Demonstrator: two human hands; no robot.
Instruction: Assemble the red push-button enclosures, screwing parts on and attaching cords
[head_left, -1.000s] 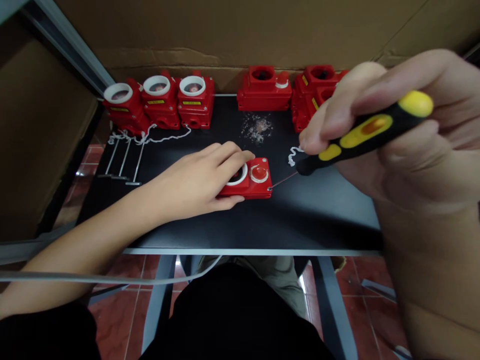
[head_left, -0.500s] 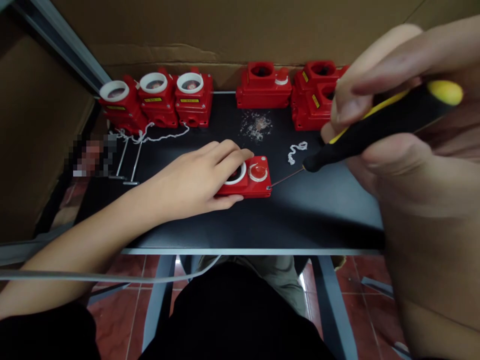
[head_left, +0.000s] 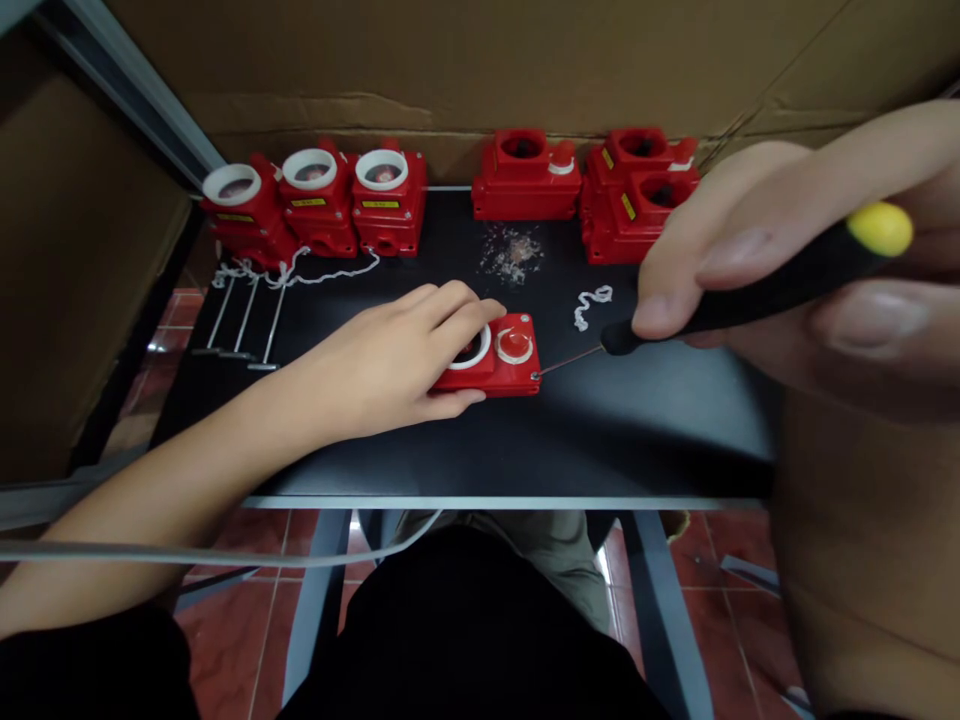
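A red box (head_left: 486,378) with a white-ringed round window and a red knob lies on the black tabletop. Over its left part, my left hand (head_left: 420,355) is closed round it, fingers on top and thumb along the near side, hiding that end. My right hand (head_left: 780,260), large and close to the camera, grips a screwdriver (head_left: 765,295) with a black handle and yellow end. The thin shaft slants down to the left, its tip at the screw (head_left: 535,376) in the box's near right corner.
Three red boxes with white rings (head_left: 307,200) stand at the back left, white string (head_left: 330,275) before them. Metal T-shaped rods (head_left: 244,318) lie beside the string. More red boxes (head_left: 529,190) stand at the back right. Pale shavings (head_left: 514,255) and a string piece (head_left: 592,305) lie mid-table.
My right hand has shifted its fingers on the screwdriver handle and sits slightly lower. The tip stays at the corner screw, and my left hand keeps its hold on the red box.
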